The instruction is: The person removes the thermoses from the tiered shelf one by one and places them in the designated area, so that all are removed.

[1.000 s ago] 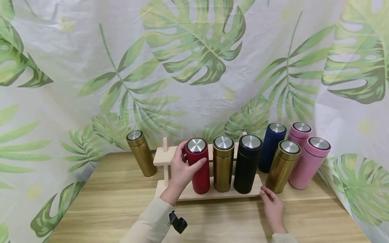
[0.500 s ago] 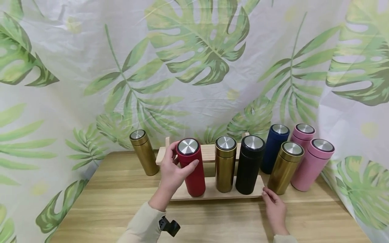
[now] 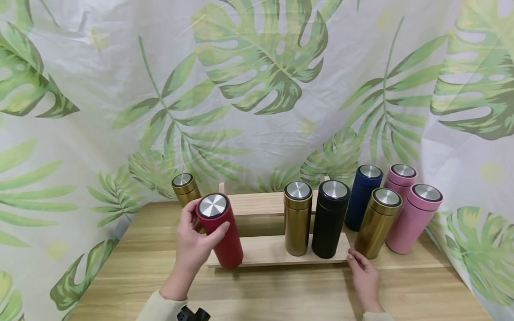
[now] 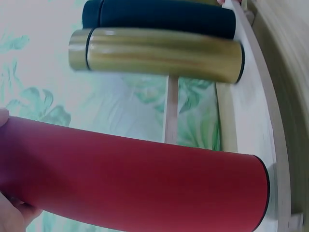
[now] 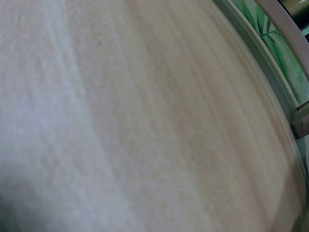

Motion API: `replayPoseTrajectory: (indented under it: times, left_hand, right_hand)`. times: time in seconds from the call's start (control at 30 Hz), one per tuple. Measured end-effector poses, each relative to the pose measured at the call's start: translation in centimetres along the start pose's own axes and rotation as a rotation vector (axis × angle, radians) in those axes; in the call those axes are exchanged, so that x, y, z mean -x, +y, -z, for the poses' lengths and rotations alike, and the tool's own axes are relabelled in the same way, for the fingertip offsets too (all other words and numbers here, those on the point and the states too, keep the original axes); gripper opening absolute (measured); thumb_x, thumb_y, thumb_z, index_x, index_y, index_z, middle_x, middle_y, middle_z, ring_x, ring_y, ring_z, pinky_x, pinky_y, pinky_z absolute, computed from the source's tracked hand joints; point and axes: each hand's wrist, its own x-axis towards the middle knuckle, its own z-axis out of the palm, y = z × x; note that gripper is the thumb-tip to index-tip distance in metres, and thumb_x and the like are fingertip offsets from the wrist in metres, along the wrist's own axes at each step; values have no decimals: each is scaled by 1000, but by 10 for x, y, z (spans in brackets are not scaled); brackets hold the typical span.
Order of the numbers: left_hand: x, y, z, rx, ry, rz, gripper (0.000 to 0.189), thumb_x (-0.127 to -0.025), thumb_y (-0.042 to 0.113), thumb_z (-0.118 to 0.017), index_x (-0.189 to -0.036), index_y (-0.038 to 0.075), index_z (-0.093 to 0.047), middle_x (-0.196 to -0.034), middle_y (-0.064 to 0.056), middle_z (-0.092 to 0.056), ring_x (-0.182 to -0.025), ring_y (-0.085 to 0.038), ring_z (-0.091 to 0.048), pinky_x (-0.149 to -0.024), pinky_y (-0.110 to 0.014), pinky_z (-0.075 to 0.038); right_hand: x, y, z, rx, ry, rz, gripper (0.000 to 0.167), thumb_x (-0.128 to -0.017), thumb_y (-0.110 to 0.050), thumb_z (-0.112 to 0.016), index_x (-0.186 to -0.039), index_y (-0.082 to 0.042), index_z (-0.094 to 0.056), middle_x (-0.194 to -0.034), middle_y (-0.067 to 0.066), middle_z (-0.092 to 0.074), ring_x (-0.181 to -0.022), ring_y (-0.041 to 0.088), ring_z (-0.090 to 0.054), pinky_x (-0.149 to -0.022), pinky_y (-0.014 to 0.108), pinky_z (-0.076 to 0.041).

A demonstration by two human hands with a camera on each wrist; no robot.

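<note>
My left hand (image 3: 190, 243) grips a red thermos flask (image 3: 225, 243) around its upper body, thumb across the near side. The flask leans, with its base at the left end of the lower shelf of a two-tier wooden rack (image 3: 261, 249). In the left wrist view the red flask (image 4: 135, 179) fills the front, its black-edged base close to the shelf. A gold flask (image 3: 297, 227) and a black flask (image 3: 331, 218) stand upright on the same shelf. At the shelf's right end, my right hand (image 3: 364, 276) pinches the corner between thumb and fingers.
Behind the left hand stands another gold flask (image 3: 186, 189), partly hidden. Right of the rack are a blue flask (image 3: 363, 198), a gold flask (image 3: 373, 227) and two pink flasks (image 3: 413, 220). A leaf-print curtain (image 3: 257, 89) hangs behind the wooden table (image 3: 281, 298).
My left hand has carried the red flask leftward along the lower shelf, away from the gold one, to the left end. The right hand has stayed at the shelf corner.
</note>
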Motion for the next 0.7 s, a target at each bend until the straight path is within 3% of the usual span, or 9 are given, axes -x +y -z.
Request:
replayPoseTrajectory:
  times: [0.2, 0.33, 0.53, 0.7]
  left_hand:
    - [1, -6, 24, -47, 83, 17, 73, -65, -5, -80, -129, 2, -45, -108, 5, -58, -94, -4, -58, -74, -10, -49]
    - [0, -12, 39, -119, 164, 31, 72, -65, -4, -79, -130, 3, -48, -107, 6, -58, -92, -3, -58, -70, -8, -49]
    - [-6, -21, 57, -212, 231, 112, 70, -67, 0, -78, -128, 2, -44, -110, 8, -52, -96, -5, -52, -70, -5, -46]
    - [-7, -36, 68, -253, 289, 159, 68, -69, 3, -78, -128, 1, -43, -111, 8, -49, -97, -5, -48, -69, -4, -43]
  right_hand:
    - [0, 2, 0, -12, 2, 7, 31, -90, -24, -61, -109, 1, -66, -89, -27, -61, -76, -20, -50, -66, 2, -42]
    - [0, 2, 0, -10, -1, 19, 33, -89, -24, -62, -109, 2, -66, -96, -16, -67, -77, -19, -50, -66, 2, -42]
    - [0, 1, 0, -9, -2, 20, 33, -89, -23, -62, -109, 3, -65, -110, 8, -68, -78, -19, -50, -67, 2, -43]
    - [0, 0, 1, -17, -8, 17, 32, -90, -23, -62, -109, 3, -65, -110, 8, -67, -78, -19, -50, -68, 2, -42]
